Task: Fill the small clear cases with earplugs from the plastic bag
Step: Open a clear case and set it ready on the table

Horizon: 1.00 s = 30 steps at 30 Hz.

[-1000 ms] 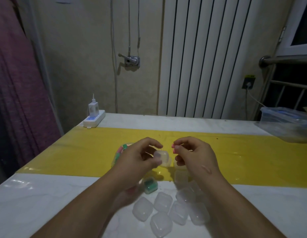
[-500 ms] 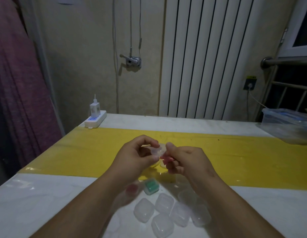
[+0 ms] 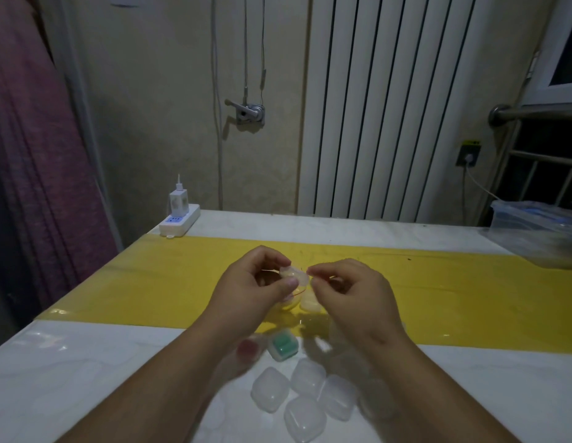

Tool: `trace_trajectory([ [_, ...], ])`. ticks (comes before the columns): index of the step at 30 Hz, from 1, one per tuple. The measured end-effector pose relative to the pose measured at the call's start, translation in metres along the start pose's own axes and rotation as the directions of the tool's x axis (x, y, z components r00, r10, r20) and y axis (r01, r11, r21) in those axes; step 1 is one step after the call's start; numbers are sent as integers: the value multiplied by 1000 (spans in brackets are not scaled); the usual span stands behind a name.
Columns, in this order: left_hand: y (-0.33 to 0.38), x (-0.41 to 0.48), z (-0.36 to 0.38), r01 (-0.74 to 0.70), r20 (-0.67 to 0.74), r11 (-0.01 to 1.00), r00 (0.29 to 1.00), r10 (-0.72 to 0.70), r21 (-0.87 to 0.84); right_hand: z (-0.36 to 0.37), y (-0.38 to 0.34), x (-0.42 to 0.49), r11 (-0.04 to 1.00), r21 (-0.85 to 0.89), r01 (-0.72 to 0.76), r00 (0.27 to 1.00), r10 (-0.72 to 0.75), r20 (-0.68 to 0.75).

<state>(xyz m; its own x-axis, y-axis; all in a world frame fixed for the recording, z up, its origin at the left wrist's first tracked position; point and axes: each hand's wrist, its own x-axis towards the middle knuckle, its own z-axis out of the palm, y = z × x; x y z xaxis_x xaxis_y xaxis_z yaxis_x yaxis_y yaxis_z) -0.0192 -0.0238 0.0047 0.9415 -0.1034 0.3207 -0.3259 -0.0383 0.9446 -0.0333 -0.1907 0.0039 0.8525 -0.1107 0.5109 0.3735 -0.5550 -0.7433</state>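
A small clear case is held above the yellow strip of the white table, pinched at its left end between the thumb and forefinger of the left hand. The right hand is met at the case's right edge, its thumb and forefinger pressed together there – whether they nip the case's rim or something small at it cannot be told. A thin reddish line is seen just under the case; what it is cannot be made out. Directly below the hands, on the yellow strip, a pale, partly hidden clear shape is lying, too blurred to name. Nearer the camera, on the white part of the table, a case holding green earplugs is set just beside a reddish case, the latter half covered by the left forearm. In front of these a cluster of empty clear cases is gathered, touching one another – some hidden under the right forearm. At the far left edge of the table a white power strip with a charger plugged in is placed, and at the far right a clear plastic storage box.
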Motion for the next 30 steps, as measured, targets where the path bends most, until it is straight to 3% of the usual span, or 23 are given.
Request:
trace_trajectory([
  [3, 1, -1, -1, -3, -3, 1000, 1000, 3, -10, -2, -2, 1, 903, 325, -280, 960, 263, 94],
  [6, 1, -3, 1, -4, 20, 1000, 1000, 4, -3, 0, -6, -1, 805, 436, -402, 912, 313, 264],
  [10, -3, -3, 2, -24, 13, 998, 1000, 24, 53, 3, -2, -1, 807, 449, -384, 920, 294, 258],
  [14, -7, -2, 3, -117, -15, 962, 992, 125, 247, 4, -1, -2, 814, 453, -364, 927, 270, 259],
  [21, -11, 1, 1, -129, -38, 954, 989, 145, 270, 8, -2, -4, 810, 459, -364, 924, 251, 289],
  [25, -12, 0, 1, -172, -6, 929, 983, 184, 327, 11, -1, -3, 844, 370, -388, 915, 305, 265],
  [27, -10, 1, 3, -158, -30, 943, 984, 174, 291, 12, 2, -2, 852, 336, -402, 912, 338, 233],
  [30, -3, 2, 5, -82, -80, 991, 993, 91, 108, 8, 4, -1, 829, 370, -420, 905, 356, 232],
])
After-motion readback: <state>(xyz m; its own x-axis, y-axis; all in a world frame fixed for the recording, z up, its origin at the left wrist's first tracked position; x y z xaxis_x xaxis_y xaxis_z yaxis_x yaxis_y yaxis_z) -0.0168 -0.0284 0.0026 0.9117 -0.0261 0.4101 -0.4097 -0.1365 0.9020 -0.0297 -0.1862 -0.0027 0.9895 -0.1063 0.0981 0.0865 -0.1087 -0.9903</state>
